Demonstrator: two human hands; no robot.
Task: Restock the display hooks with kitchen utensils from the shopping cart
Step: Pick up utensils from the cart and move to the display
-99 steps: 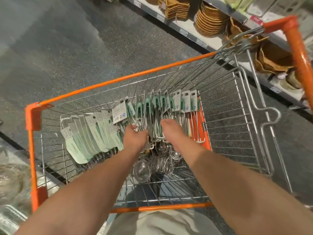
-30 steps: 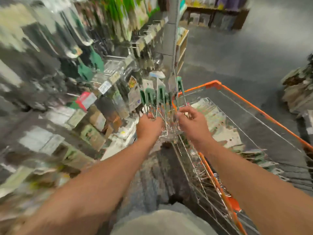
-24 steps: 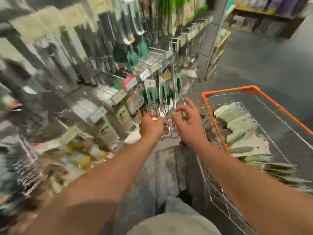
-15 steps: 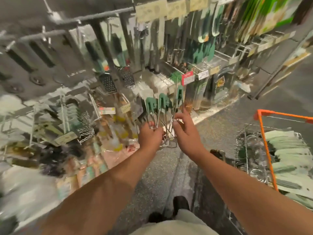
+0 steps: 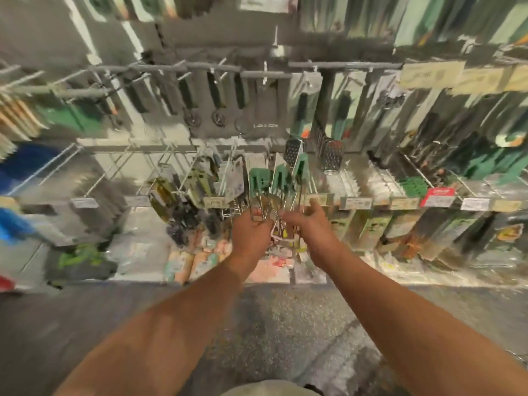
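A blurred rack (image 5: pixel 257 150) of hooks fills the wall. Before its lower row, both hands grip one bunch of green-topped utensils (image 5: pixel 274 190): left hand (image 5: pixel 251 232) curled round the wire handles, right hand (image 5: pixel 310 224) pinching them just beside.

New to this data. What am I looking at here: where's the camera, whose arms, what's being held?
There is no robot. A person wears one wide-angle camera on the head, looking forward and down, so the two bare arms reaching in from the bottom are the wearer's own.

The left hand and right hand together grip a bunch of wire utensils with green tops, held up in front of a shop display.

Behind them are the display hooks, with graters and other packaged kitchen tools hanging on them, and a row of price tags along the lower rail. The picture is motion-blurred, so most goods cannot be named. Below is a speckled floor.
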